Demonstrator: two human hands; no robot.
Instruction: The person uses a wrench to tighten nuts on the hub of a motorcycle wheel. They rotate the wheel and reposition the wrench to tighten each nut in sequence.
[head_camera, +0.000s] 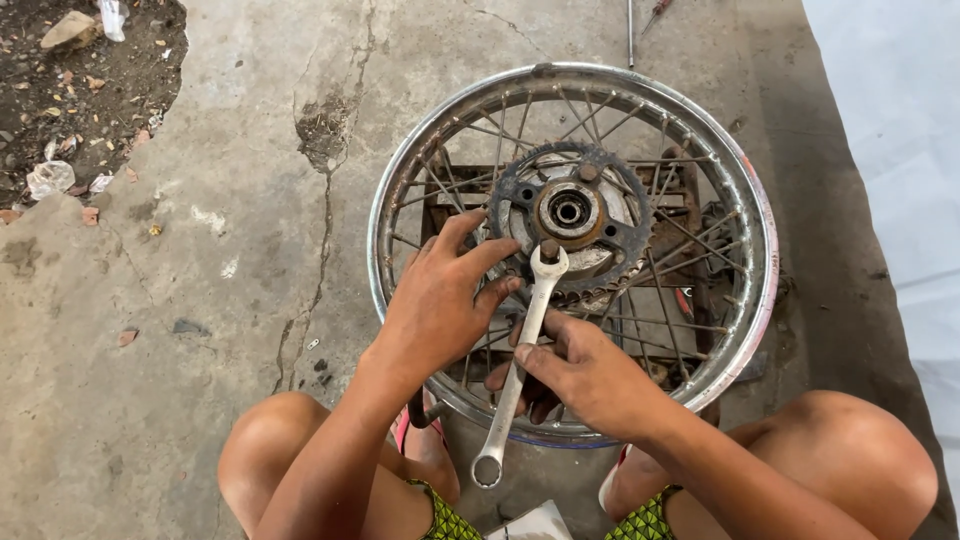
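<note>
Chrome, scuffed and dull, rims the spoked wheel lying flat on the cracked concrete floor, above a rusty metal stand seen through the spokes. At its centre sits a dark sprocket around the hub. A silver combination wrench has its open end on a nut at six o'clock of the hub, its ring end pointing toward the knees. The right hand has its fingers closed around the wrench shaft. The left hand rests with spread, open fingers on the spokes and sprocket edge at eight o'clock.
</note>
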